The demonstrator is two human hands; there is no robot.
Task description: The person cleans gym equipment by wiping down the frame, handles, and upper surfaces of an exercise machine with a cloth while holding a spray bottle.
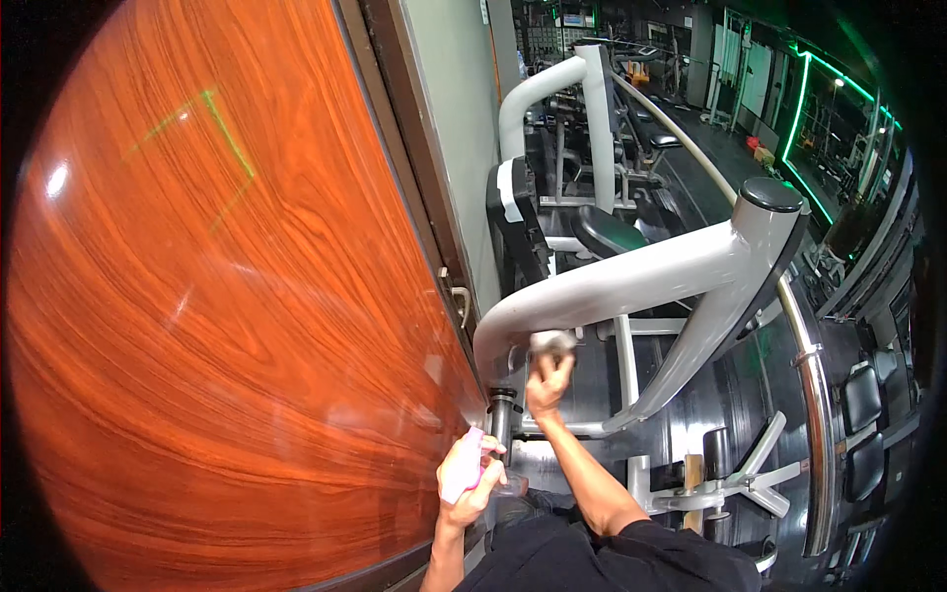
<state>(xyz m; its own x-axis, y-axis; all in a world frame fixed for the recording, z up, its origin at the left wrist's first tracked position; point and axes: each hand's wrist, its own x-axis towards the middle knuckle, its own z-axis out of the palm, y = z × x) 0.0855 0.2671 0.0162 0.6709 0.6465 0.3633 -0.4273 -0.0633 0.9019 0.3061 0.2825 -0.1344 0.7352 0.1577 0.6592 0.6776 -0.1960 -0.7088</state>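
Observation:
My right hand (548, 382) grips a whitish cloth (552, 342) against the underside of a thick white tubular frame (614, 285), part of a weight bench. The cloth is blurred and bunched up in my fingers. Lower and to the left, my left hand (469, 476) is wrapped around the neck of a spray bottle with a pink and white head (466, 466). Only a little of its clear body shows below the hand. Just beyond that hand stands a dark metal post with a collar (502, 414), mounted on the frame.
A glossy wood-grain door (244, 318) with a metal handle (462, 305) rises close on my left. A long barbell (810, 414) runs along the right side of the frame. Another bench (721, 481) stands low at right. More gym machines fill the background, beside green-lit mirrors (836, 133).

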